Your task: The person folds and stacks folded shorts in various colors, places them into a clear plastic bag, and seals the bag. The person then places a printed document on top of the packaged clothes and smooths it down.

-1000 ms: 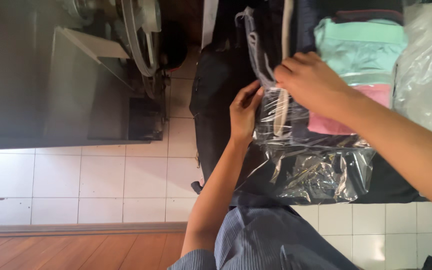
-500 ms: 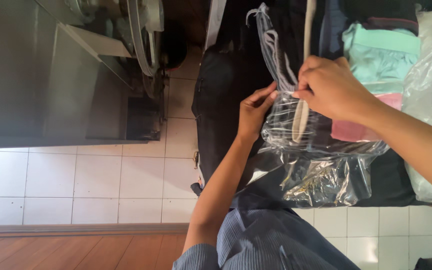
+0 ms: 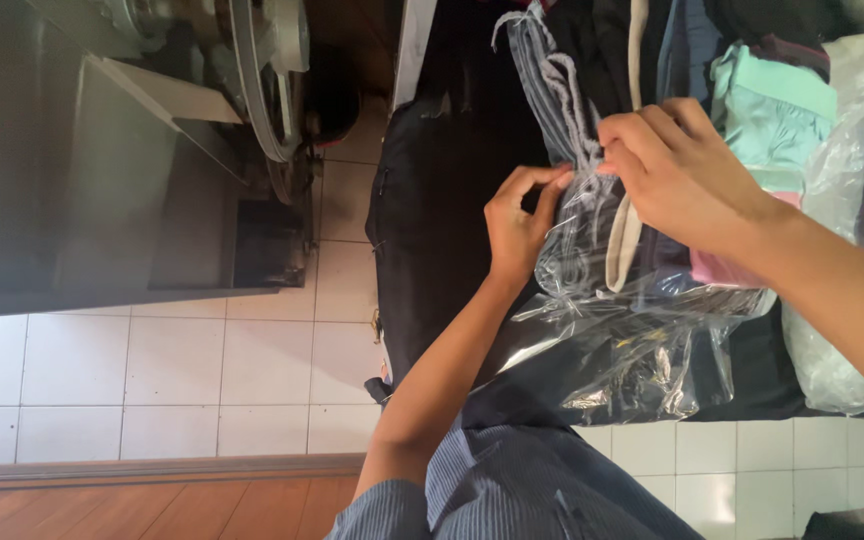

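A clear plastic bag (image 3: 642,350) lies on a pile of dark clothes (image 3: 442,200), with a dark garment and a cream drawstring (image 3: 620,250) showing through it. My left hand (image 3: 518,222) comes up from the bottom and pinches the bag's upper edge with thumb and fingers. My right hand (image 3: 680,170) reaches in from the right and grips the same edge, right beside the left hand. Grey-white cords (image 3: 552,90) run along the plastic above both hands.
Folded mint-green (image 3: 774,110) and pink (image 3: 720,270) clothes lie at the right, next to another clear bag (image 3: 842,250). A dark metal machine with a wheel (image 3: 262,90) stands at the left on white floor tiles (image 3: 152,370). Striped blue cloth (image 3: 532,485) covers my leg at the bottom.
Both hands have moved together along the bag's edge toward the top of the view, and come closer to each other. The cream drawstring now shows below my right hand.
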